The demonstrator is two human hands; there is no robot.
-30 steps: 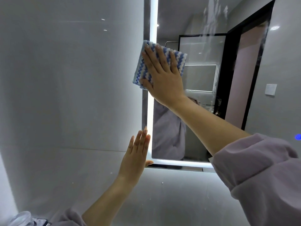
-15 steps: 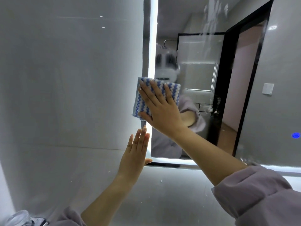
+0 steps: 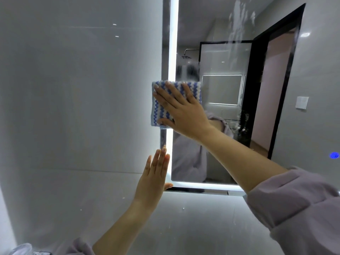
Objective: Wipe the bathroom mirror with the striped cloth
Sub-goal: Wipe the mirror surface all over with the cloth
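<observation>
The bathroom mirror (image 3: 230, 126) hangs on the grey tiled wall, lit along its left and bottom edges. My right hand (image 3: 182, 109) presses the folded blue-and-white striped cloth (image 3: 160, 111) flat against the mirror's left lit edge at mid height, fingers spread over it. My left hand (image 3: 154, 179) lies flat and open against the wall just left of the mirror's lower left corner, the thumb touching the bottom edge. Streaky smears (image 3: 237, 21) show high on the glass.
A glossy grey tiled wall (image 3: 73, 107) runs left of and below the mirror. A blue touch light (image 3: 334, 155) glows at the mirror's right. A clear round object (image 3: 22, 249) sits at the bottom left corner. The mirror reflects a dark door frame and a shower.
My right hand slid the cloth down the mirror's left edge from the upper part to mid height. The left hand stayed on the wall.
</observation>
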